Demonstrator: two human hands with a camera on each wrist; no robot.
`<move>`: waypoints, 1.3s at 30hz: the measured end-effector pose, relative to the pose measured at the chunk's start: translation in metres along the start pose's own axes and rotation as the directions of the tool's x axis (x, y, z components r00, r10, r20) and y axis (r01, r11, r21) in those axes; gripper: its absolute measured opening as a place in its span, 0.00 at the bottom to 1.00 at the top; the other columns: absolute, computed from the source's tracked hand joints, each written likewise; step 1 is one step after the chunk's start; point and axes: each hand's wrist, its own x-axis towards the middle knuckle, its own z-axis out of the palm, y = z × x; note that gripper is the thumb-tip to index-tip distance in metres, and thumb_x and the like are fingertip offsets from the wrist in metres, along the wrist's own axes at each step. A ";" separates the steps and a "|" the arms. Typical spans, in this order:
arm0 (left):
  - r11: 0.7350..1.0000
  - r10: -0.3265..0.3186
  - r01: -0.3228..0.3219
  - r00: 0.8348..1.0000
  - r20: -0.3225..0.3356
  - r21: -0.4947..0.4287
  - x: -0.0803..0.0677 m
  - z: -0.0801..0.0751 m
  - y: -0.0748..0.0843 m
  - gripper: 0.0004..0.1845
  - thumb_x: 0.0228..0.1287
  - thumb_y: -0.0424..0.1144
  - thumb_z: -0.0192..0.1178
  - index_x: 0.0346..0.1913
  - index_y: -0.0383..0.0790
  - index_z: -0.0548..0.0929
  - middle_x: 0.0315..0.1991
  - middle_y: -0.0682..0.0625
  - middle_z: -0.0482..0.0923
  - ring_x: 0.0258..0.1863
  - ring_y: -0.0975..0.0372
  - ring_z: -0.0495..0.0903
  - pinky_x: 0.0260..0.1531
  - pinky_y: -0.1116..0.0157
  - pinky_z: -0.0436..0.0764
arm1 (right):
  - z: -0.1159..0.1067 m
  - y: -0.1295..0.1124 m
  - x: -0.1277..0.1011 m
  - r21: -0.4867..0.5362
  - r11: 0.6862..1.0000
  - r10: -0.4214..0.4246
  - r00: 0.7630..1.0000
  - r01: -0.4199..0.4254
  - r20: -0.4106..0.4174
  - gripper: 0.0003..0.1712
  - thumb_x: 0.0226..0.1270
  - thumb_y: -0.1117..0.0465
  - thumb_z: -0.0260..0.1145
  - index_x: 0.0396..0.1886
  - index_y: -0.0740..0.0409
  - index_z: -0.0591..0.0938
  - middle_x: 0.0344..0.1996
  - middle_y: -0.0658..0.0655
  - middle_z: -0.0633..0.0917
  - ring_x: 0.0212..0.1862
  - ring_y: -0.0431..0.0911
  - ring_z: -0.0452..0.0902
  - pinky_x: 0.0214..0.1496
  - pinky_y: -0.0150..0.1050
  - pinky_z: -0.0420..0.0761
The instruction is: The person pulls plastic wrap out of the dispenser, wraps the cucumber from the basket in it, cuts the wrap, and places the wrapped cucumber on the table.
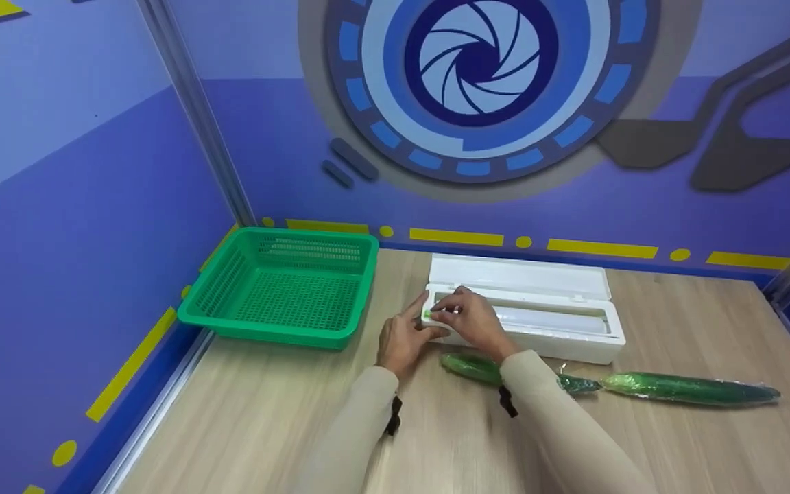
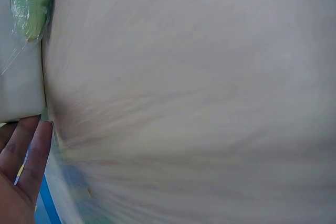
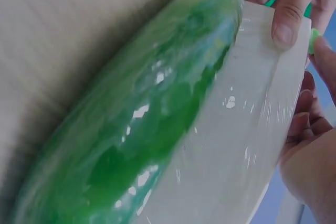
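A white cling film box (image 1: 539, 346) lies lengthwise on the table with its lid (image 1: 518, 271) folded back. Inside it shows a roll of film (image 1: 549, 320). My left hand (image 1: 403, 343) holds the box's left end, its thumb on the near side and its fingers (image 2: 37, 153) against the end face. At that same end, my right hand (image 1: 474, 321) pinches a small green slide cutter (image 3: 314, 40) between thumb and fingertips. Along the box's near side, partly behind the right forearm, lies a film-wrapped cucumber (image 3: 142, 114).
Farther right lies a second wrapped cucumber (image 1: 690, 389), its end meeting the first one's film. A green plastic basket (image 1: 278, 334) stands at the back left of the wooden table (image 1: 285, 405). Printed panels (image 1: 271, 165) rise behind and at the left.
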 end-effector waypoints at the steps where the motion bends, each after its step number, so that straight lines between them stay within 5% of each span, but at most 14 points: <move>1: 1.000 0.000 0.000 1.000 0.003 -0.002 -0.001 0.000 0.000 0.45 0.54 0.52 0.82 0.76 0.55 0.76 0.30 0.55 0.88 0.33 0.64 0.71 0.42 0.62 0.77 | 0.000 0.000 0.000 -0.008 1.000 -0.003 1.000 0.003 -0.002 0.03 0.70 0.62 0.77 0.40 0.55 0.94 0.34 0.47 0.82 0.37 0.43 0.78 0.42 0.42 0.80; 8: 1.000 0.001 -0.001 1.000 -0.004 -0.012 -0.003 -0.001 0.002 0.45 0.54 0.53 0.81 0.76 0.54 0.76 0.56 0.47 0.88 0.44 0.66 0.78 0.51 0.58 0.82 | -0.004 0.001 -0.004 -0.017 0.999 -0.031 0.999 0.032 0.010 0.02 0.70 0.65 0.76 0.39 0.58 0.93 0.34 0.47 0.82 0.37 0.42 0.77 0.41 0.40 0.81; 12: 1.000 -0.001 0.001 1.000 0.002 -0.022 -0.003 0.000 0.002 0.45 0.54 0.52 0.81 0.77 0.54 0.75 0.61 0.47 0.85 0.43 0.65 0.77 0.48 0.60 0.81 | -0.006 0.003 -0.005 -0.017 0.999 -0.048 0.998 0.048 0.031 0.02 0.70 0.67 0.75 0.40 0.60 0.92 0.34 0.47 0.82 0.37 0.41 0.80 0.42 0.39 0.84; 16: 1.000 -0.016 0.016 1.000 0.013 -0.026 -0.002 0.001 0.001 0.46 0.54 0.52 0.81 0.77 0.55 0.75 0.46 0.52 0.89 0.36 0.63 0.73 0.40 0.63 0.74 | -0.008 0.004 -0.005 -0.030 0.997 -0.068 0.997 0.070 0.038 0.02 0.70 0.68 0.75 0.40 0.61 0.92 0.34 0.48 0.81 0.37 0.41 0.80 0.42 0.39 0.84; 19: 0.999 -0.023 0.024 1.000 0.017 -0.026 -0.001 0.000 0.001 0.46 0.54 0.52 0.81 0.77 0.56 0.74 0.33 0.58 0.83 0.34 0.63 0.71 0.37 0.64 0.70 | -0.008 0.004 -0.005 -0.036 0.996 -0.082 0.996 0.083 0.035 0.02 0.70 0.67 0.75 0.39 0.60 0.92 0.33 0.47 0.81 0.36 0.41 0.79 0.41 0.39 0.83; 25: 0.999 -0.026 0.027 1.000 0.016 -0.028 -0.001 -0.001 0.002 0.46 0.54 0.54 0.81 0.76 0.56 0.75 0.21 0.61 0.66 0.27 0.65 0.63 0.30 0.64 0.64 | -0.010 0.005 -0.004 -0.040 0.990 -0.131 0.991 0.132 0.032 0.02 0.70 0.67 0.75 0.39 0.62 0.92 0.33 0.50 0.80 0.36 0.42 0.80 0.42 0.40 0.84; 27: 0.999 -0.027 0.027 1.000 0.014 -0.039 -0.001 -0.001 0.002 0.45 0.53 0.54 0.81 0.76 0.56 0.76 0.21 0.63 0.70 0.27 0.66 0.64 0.30 0.65 0.65 | -0.011 0.006 -0.004 -0.047 0.988 -0.144 0.989 0.145 0.034 0.02 0.70 0.67 0.75 0.39 0.62 0.91 0.34 0.50 0.81 0.36 0.42 0.80 0.42 0.41 0.84; 35: 0.999 -0.007 0.007 1.000 0.009 -0.050 -0.001 -0.001 0.003 0.45 0.53 0.52 0.82 0.76 0.53 0.76 0.35 0.53 0.88 0.32 0.65 0.69 0.36 0.67 0.70 | -0.013 0.008 -0.005 -0.089 0.982 -0.162 0.986 0.165 0.042 0.02 0.70 0.68 0.75 0.39 0.62 0.91 0.34 0.51 0.81 0.35 0.42 0.79 0.41 0.41 0.84; 39: 0.998 -0.011 0.011 1.000 0.012 -0.064 -0.001 -0.001 0.003 0.45 0.54 0.51 0.82 0.76 0.53 0.76 0.54 0.50 0.89 0.38 0.65 0.74 0.44 0.67 0.75 | -0.015 0.010 -0.006 -0.081 0.982 -0.166 0.985 0.169 0.042 0.02 0.69 0.68 0.75 0.39 0.62 0.91 0.33 0.51 0.81 0.35 0.43 0.78 0.40 0.41 0.83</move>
